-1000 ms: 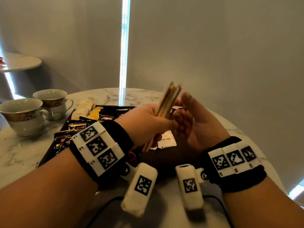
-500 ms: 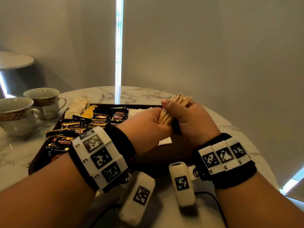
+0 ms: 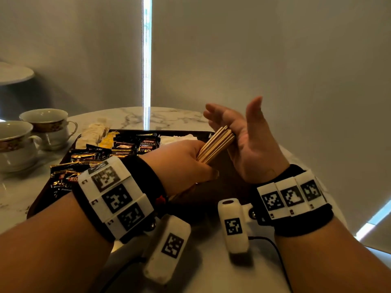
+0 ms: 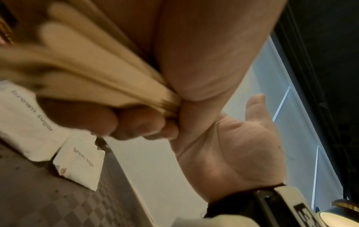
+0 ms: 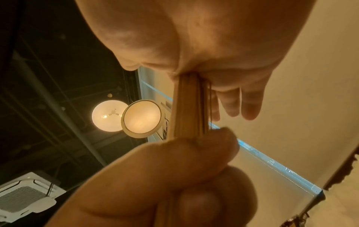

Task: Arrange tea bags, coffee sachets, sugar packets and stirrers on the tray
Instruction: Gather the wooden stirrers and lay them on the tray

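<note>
Stirrers (image 3: pixel 216 145), a bundle of flat wooden sticks, are held above the tray (image 3: pixel 45 199) in the left hand (image 3: pixel 186 166); fingers (image 4: pixel 139 127) are curled tight round the lower part of the bundle. Upper ends are butted against the palm of the right hand (image 3: pixel 247 144), whose fingers (image 5: pixel 250 106) are spread and straight, gripping nothing. Judged: ends are being squared up against the palm before placement.

Progress, as far as visible:
- Coffee sachets (image 3: pixel 146 143) are laid in rows across the left and middle of the tray.
- Brown sugar packets (image 4: pixel 79 162) are lying on the tray floor below the hands; white packets are also seen at the far edge.
- Pale wrapped items (image 3: pixel 94 132) at the far-left corner are probably tea bags; not confirmed.
- Stirrers are not yet set down, so that step is left, plus any final tidying. The near-right part of the tray is hidden behind the hands.

Orientation: long axis of the bundle runs diagonally, low end toward the left hand and near side, high end up, away and to the right. Sticks are roughly parallel at the top and fanned out at the lower end in the left wrist view.

Two teacups (image 3: pixel 47 127) are stood on the marble tabletop (image 3: pixel 173 117), left of the tray.
</note>
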The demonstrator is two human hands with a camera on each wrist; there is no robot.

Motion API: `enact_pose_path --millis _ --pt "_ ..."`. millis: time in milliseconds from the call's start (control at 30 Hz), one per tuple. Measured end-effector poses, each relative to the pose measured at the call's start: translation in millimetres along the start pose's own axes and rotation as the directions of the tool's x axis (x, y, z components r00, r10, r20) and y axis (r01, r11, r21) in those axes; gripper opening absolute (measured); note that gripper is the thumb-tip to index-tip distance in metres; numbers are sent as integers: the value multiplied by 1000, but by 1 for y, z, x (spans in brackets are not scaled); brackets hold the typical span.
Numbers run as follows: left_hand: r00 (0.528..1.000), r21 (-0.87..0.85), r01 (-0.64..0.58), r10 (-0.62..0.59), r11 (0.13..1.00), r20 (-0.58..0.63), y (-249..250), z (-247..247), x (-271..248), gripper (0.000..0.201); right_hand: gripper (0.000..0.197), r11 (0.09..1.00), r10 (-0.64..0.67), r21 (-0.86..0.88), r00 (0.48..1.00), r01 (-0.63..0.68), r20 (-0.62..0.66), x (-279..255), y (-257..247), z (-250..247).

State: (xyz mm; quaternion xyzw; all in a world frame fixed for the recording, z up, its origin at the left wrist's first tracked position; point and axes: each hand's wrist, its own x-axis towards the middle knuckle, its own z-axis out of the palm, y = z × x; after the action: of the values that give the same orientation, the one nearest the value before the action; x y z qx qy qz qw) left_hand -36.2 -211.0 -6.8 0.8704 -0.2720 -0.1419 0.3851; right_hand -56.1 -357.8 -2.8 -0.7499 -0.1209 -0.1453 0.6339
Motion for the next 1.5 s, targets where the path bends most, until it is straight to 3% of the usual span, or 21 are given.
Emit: enact_pose_path --millis 167,233,333,500,567,633,667,833,1033,1167,1233,1333,1400,1500 --pt "1000 7 4 -4 1000 14 1 0 0 19 130 999 -32 13 990 34 -134 6 -1 -9" --pt "999 0 21 -21 1000 30 1 1 -1 19 129 1000 -20 14 997 21 -68 5 0 -8" --pt "999 8 36 -36 999 29 1 2 -1 19 112 997 7 -78 997 -1 79 1 3 -1" --pt "1000 -9 22 -21 1000 20 3 2 -3 20 109 995 -60 72 994 66 -87 4 -4 -11" --pt "999 11 28 -28 1000 20 3 2 -4 20 108 998 -50 46 998 48 34 0 -2 -8" --pt "999 46 37 -38 998 14 3 1 -5 21 109 999 38 -32 981 -33 192 -4 -1 -2" --pt "999 52 40 -41 998 12 2 1 -5 21 110 997 61 -49 975 -51 213 -4 0 -1" --pt "999 6 25 -25 1000 19 2 1 -2 20 107 999 -38 -4 997 38 -61 5 1 -8" --pt "999 30 15 -16 999 36 -1 1 -1 16 84 989 26 -147 997 -15 71 0 7 3" --pt "997 -129 -65 59 989 -54 -1 -3 -2 14 82 987 100 142 984 -79 -144 3 -3 0" --pt "964 -366 -193 108 911 -242 -1 -9 -3 12 78 922 222 351 965 -163 -136 5 -5 -3" --pt "804 -477 -474 144 740 -577 -3 -18 -1 16 90 729 422 531 895 -431 147 2 -3 -4" --pt "719 -494 -578 120 650 -685 -3 -20 -1 15 97 600 474 564 820 -568 322 0 0 1" --pt "672 -483 -629 115 608 -731 -5 -18 0 14 103 496 463 609 782 -619 418 1 5 8"
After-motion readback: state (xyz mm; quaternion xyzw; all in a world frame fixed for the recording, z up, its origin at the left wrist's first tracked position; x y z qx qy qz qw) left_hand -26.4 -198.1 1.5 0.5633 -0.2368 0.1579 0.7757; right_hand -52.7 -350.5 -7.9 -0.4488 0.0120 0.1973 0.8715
